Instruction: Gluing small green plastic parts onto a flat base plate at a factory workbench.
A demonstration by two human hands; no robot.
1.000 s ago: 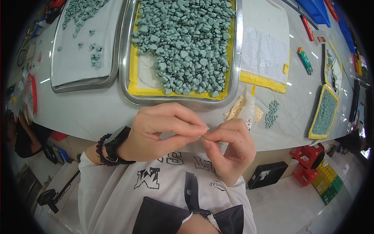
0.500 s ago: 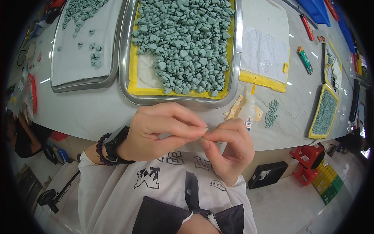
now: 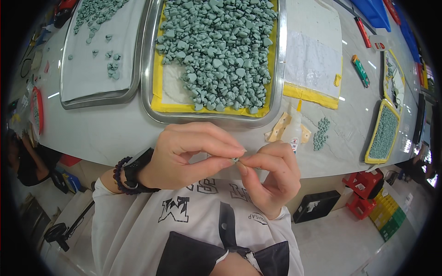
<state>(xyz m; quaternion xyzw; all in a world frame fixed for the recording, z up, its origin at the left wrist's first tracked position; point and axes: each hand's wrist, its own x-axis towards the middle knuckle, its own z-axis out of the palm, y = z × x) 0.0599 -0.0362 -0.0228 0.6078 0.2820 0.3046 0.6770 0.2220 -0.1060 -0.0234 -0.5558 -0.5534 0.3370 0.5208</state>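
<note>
A tiny grey-green piece (image 3: pixel 235 159) shows between the fingertips of my two hands; most of it is hidden. My left hand (image 3: pixel 191 154), with a dark watch on the wrist, pinches it from the left, thumb and forefinger slightly apart at the tips. My right hand (image 3: pixel 274 172) pinches at it from the right with thumb and forefinger. Both hands are in front of a steel tray (image 3: pixel 212 121) lined in yellow and heaped with grey-green pieces (image 3: pixel 221 60). Just beyond my right hand stands a small white bottle (image 3: pixel 291 131) with a yellow nozzle.
On the left, a second steel tray (image 3: pixel 103 100) holds more pieces on white cloth. A small pile of pieces (image 3: pixel 321 133) lies right of the bottle. Farther right are a yellow-rimmed tray (image 3: pixel 368 158), a green box cutter (image 3: pixel 360 71) and a red stick-like tool (image 3: pixel 362 32).
My left forefinger and thumb have parted a little, so the tiny piece now shows between the fingertips. My forearms stay almost in place.
</note>
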